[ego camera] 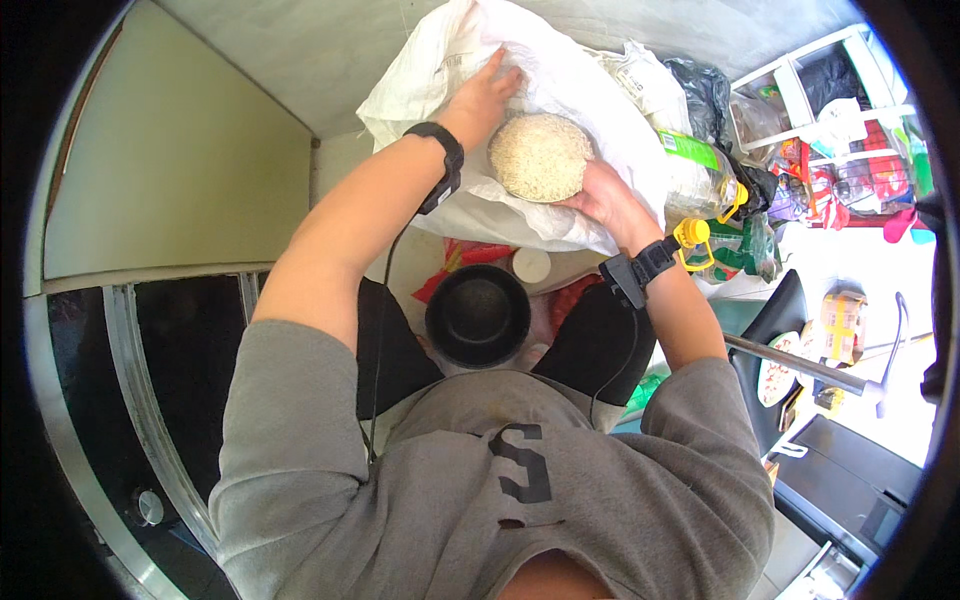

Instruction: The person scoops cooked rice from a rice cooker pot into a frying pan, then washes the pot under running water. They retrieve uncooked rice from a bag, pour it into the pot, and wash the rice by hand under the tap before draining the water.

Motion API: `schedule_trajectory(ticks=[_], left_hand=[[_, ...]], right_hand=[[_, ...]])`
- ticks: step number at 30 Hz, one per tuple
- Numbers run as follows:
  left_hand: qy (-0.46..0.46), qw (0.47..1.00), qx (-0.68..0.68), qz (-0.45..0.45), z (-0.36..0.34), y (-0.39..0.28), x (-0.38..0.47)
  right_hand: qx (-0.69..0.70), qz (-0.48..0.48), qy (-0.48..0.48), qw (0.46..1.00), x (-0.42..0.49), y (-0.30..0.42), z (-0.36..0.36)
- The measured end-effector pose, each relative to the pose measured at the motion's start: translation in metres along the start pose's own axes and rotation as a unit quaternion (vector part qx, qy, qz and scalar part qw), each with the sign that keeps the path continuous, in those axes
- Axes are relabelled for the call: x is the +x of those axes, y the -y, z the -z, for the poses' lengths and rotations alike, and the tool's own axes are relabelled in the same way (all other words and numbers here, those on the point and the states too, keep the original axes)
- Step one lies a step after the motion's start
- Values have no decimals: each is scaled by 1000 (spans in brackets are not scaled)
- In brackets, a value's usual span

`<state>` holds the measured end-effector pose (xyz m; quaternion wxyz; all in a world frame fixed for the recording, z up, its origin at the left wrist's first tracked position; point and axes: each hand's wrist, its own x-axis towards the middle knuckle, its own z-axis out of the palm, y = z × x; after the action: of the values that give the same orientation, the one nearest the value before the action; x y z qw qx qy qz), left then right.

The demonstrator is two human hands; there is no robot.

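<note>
Heaped white rice [541, 156] fills a round bowl, of which only a thin rim [491, 166] shows. My right hand [606, 196] grips that bowl at its lower right side, with the fingers partly hidden beneath it. Around both hands spreads a large white woven plastic sack [416, 90], its mouth wide and its inside mostly out of sight. Against the sack's inner wall rests my left hand [480, 103], fingers apart and holding nothing, just up and left of the rice. A dark, deep pot [478, 315] stands on the floor between my legs.
Right of the sack lie clear plastic bottles with a yellow cap and handle [696, 231]. Beyond them is a white rack [795, 97] of bags and packets. A round white lid-like object [531, 265] and a red packet [480, 253] lie behind the pot. A cabinet [180, 165] borders the left.
</note>
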<state>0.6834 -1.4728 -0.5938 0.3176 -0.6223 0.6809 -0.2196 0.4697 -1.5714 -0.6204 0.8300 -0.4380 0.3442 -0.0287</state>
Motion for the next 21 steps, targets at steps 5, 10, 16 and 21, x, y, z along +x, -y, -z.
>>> schedule_trajectory(ticks=[5, 10, 16, 21], left_hand=[[-164, 971, -175, 1, -15, 8, -11], [-74, 941, -329, 23, 28, 6, -76], [-220, 922, -301, -106, 64, -81, -167], [-171, 950, -209, -156, 4, -96, -145]], right_hand=[[19, -19, 5, 1000, 3, 6, -5], [-50, -5, 8, 999, 10, 14, 2], [-70, -6, 30, 997, 12, 18, 6], [-92, -6, 34, 995, 6, 20, 2]])
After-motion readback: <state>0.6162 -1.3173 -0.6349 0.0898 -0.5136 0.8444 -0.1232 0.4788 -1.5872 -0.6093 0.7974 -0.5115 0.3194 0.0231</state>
